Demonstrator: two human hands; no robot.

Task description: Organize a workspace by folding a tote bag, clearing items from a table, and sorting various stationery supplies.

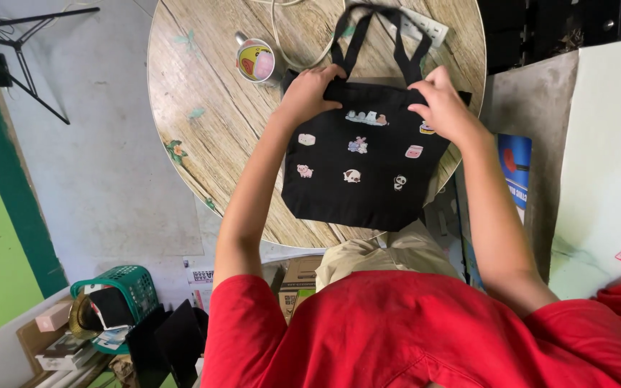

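Both hands, left hand (310,90) and right hand (443,108), grip the top edge of the black tote bag (357,176), which lies flat on the round table (203,122), handles pointing to the far side.

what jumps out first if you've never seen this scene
A black cloth tote bag dotted with small cartoon patches lies on the near side of the round wooden table, with the left hand and right hand gripping its top edge. A colourful mug stands behind it to the left, and a green plastic basket sits on the floor at lower left.
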